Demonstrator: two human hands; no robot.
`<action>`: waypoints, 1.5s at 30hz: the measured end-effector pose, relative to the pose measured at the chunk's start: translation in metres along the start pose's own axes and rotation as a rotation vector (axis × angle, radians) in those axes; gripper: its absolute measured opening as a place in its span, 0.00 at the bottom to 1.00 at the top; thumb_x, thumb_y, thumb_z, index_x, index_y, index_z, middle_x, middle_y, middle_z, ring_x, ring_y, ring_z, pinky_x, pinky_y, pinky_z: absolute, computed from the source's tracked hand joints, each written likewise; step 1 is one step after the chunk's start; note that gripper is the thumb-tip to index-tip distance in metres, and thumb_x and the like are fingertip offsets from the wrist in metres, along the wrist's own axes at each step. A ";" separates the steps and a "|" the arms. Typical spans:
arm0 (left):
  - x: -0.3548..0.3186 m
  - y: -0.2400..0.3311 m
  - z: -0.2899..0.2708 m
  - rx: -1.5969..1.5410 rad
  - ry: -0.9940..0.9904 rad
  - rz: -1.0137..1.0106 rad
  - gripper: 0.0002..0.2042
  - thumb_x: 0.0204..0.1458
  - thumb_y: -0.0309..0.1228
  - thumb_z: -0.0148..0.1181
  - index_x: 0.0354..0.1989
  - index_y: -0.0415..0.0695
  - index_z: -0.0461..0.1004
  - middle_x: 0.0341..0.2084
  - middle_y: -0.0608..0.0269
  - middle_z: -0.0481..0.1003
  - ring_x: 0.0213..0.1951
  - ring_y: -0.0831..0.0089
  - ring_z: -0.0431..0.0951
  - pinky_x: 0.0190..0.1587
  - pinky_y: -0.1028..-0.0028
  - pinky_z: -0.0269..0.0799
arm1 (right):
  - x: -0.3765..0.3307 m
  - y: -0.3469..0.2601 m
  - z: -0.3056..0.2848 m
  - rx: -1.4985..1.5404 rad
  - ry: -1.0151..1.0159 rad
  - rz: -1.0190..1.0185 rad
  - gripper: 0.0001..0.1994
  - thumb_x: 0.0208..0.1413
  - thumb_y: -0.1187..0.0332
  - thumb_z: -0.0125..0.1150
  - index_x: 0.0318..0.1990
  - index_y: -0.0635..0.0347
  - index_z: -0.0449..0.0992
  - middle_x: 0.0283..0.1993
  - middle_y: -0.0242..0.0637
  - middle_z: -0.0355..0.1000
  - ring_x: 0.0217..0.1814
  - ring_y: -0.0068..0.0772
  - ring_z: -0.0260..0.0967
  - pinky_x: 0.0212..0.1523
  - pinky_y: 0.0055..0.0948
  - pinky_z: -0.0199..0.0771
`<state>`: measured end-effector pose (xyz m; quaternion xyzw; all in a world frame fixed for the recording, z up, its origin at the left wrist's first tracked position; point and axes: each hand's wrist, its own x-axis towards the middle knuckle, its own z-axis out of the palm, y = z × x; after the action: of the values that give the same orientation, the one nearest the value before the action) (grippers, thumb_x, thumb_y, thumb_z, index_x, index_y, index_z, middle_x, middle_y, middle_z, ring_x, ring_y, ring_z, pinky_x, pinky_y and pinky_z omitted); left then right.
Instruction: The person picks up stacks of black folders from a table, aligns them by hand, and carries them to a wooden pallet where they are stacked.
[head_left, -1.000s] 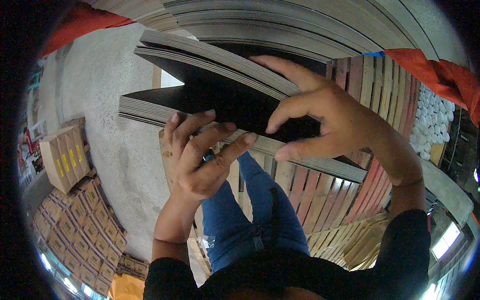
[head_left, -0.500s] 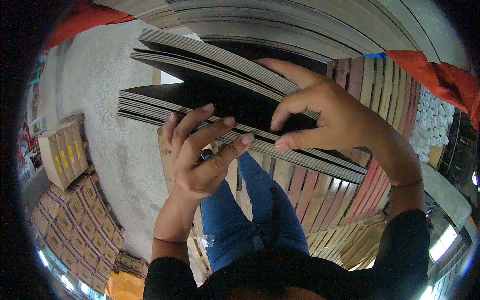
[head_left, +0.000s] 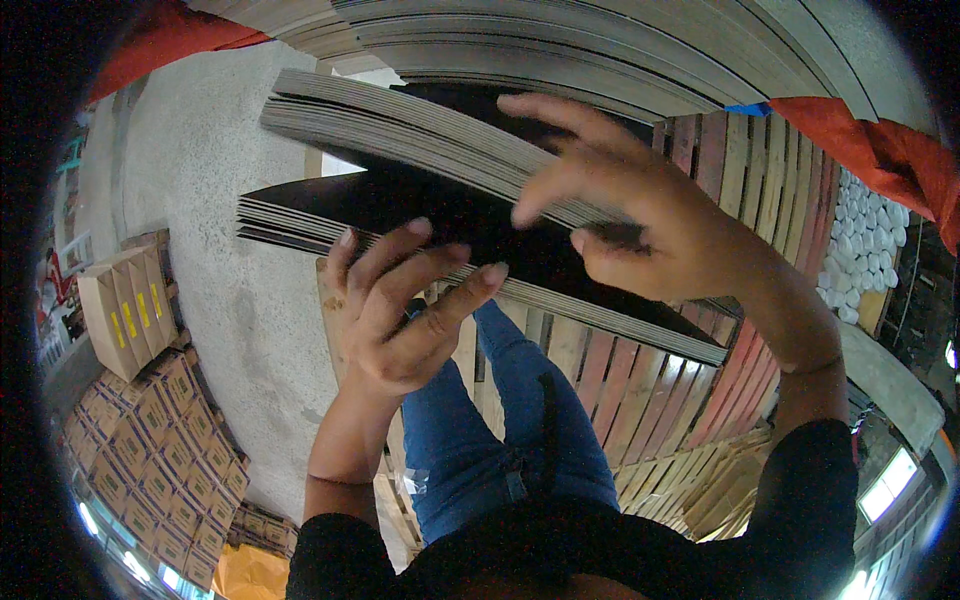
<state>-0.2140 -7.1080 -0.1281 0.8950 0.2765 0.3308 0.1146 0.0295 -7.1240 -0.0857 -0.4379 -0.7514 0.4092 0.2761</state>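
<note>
Two bundles of thin black-faced boards with grey edges fan apart in front of me. My right hand (head_left: pixel 610 190) grips the upper bundle (head_left: pixel 390 130) near its right part, some fingers over its far side and others curled at its near edge. Its thumb stands just off that edge, slightly blurred. The lower bundle (head_left: pixel 620 315) lies beneath, its black top showing in the gap. My left hand (head_left: pixel 400 305) rests along the lower bundle's near edge, fingers spread and fingertips against the boards, not wrapped round them. What supports the lower bundle is hidden.
Long stacked grey boards (head_left: pixel 560 50) stretch across the far side. Wooden slatted pallets (head_left: pixel 640 390) lie below and to the right. White rolls (head_left: pixel 860 250) are piled at right, beside red cloth (head_left: pixel 870 145). Printed cartons (head_left: pixel 160 450) and brown packages (head_left: pixel 125 310) stand on the left.
Several boards have gone from the lower bundle to the upper one, which is now thicker. My right thumb has lifted off the lower bundle's edge. My left hand has hardly moved.
</note>
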 end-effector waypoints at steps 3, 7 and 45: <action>0.001 0.000 -0.002 0.001 -0.022 0.022 0.17 0.33 0.30 0.64 0.35 0.65 0.78 0.36 0.77 0.72 0.45 0.73 0.70 0.57 0.63 0.52 | -0.006 -0.004 0.002 -0.042 -0.038 0.005 0.10 0.40 0.66 0.67 0.29 0.57 0.75 0.68 0.53 0.40 0.68 0.49 0.45 0.60 0.39 0.53; -0.003 -0.001 -0.002 -0.001 -0.007 0.033 0.16 0.33 0.31 0.65 0.34 0.65 0.79 0.36 0.79 0.72 0.45 0.74 0.71 0.57 0.63 0.51 | -0.005 -0.004 0.004 -0.007 -0.062 0.055 0.12 0.38 0.63 0.69 0.29 0.57 0.75 0.67 0.54 0.41 0.68 0.49 0.44 0.60 0.40 0.52; 0.040 -0.056 0.154 -0.154 -0.720 -0.392 0.23 0.41 0.50 0.60 0.46 0.57 0.72 0.47 0.62 0.69 0.57 0.61 0.61 0.59 0.48 0.42 | -0.128 -0.315 -0.104 -0.915 0.302 1.228 0.34 0.29 0.67 0.68 0.49 0.63 0.61 0.36 0.52 0.67 0.43 0.57 0.62 0.44 0.48 0.60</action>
<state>-0.1121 -7.0425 -0.2450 0.8729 0.3583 -0.0115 0.3311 0.0333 -7.2872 0.2302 -0.8967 -0.4227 0.0741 -0.1087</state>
